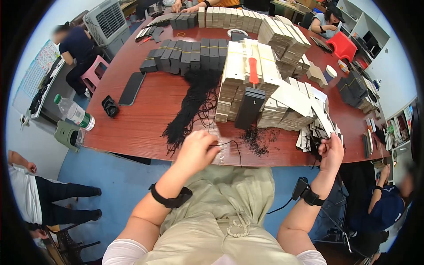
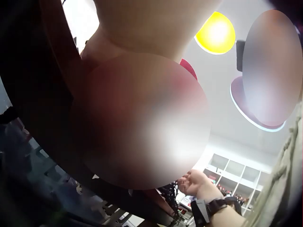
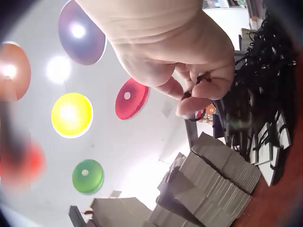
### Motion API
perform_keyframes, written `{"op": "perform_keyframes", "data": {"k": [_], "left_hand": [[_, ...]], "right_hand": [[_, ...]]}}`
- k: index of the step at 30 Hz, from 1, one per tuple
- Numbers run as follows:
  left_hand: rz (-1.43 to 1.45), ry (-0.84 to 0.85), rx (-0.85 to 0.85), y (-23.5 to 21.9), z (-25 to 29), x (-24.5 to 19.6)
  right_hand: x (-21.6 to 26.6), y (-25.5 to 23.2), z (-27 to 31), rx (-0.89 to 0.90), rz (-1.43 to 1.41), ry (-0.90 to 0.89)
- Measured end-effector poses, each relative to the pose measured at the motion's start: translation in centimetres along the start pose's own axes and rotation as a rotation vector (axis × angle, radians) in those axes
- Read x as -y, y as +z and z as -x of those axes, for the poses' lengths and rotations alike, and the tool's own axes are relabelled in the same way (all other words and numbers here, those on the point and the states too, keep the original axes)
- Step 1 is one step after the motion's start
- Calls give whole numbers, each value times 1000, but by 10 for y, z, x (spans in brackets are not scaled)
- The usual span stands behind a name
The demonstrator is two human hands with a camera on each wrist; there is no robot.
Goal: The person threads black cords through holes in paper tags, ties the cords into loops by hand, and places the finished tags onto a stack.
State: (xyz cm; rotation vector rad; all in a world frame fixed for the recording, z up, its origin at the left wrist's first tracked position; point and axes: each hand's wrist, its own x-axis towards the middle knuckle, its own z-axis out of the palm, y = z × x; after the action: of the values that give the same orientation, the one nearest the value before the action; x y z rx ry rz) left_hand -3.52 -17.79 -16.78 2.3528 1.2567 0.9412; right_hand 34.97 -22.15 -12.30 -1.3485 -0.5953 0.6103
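My left hand (image 1: 199, 149) is at the near table edge, its fingers pinching a thin black cord (image 1: 228, 143) that loops to the right. In the left wrist view this hand (image 2: 142, 118) is only a blurred mass. My right hand (image 1: 331, 152) is raised at the right table edge beside a heap of strung card tags (image 1: 316, 130). Its fingers (image 3: 196, 97) are curled and pinch a short piece of black cord (image 3: 195, 84). A thick bundle of black cords (image 1: 194, 99) trails down the table between stacks of tags (image 1: 234, 84).
A red-handled tool (image 1: 253, 70) lies on the tag stacks. Rows of dark tag bundles (image 1: 185, 55) fill the far table. A phone (image 1: 131, 88) and a small black object (image 1: 110, 106) lie at the left, with a water bottle (image 1: 73, 112) off the corner. Other people sit around.
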Motion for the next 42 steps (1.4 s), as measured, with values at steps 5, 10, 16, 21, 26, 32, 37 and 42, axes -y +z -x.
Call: {"op": "perform_keyframes", "data": {"k": [5, 10, 16, 21, 26, 32, 37, 42], "left_hand": [[-139, 60, 23, 19, -1, -7], [-101, 128, 12, 13, -3, -13], [221, -25, 79, 4, -1, -25], [157, 159, 116, 1, 0, -27], [194, 265, 143, 1, -2, -35], [231, 155, 104, -13, 0, -39], [268, 35, 44, -26, 5, -20], [258, 239, 58, -23, -4, -34]], "right_hand": [[-11, 8, 5, -20, 158, -130], [-10, -1, 0, -31, -125, -114], [4, 7, 13, -82, 220, -203], [12, 33, 45, -432, 912, -1028], [-12, 84, 94, 734, 25, -279], [-26, 108, 114, 1170, 257, -156], [-37, 103, 103, 1082, -73, 85], [-36, 130, 131, 1124, 155, -327]]}}
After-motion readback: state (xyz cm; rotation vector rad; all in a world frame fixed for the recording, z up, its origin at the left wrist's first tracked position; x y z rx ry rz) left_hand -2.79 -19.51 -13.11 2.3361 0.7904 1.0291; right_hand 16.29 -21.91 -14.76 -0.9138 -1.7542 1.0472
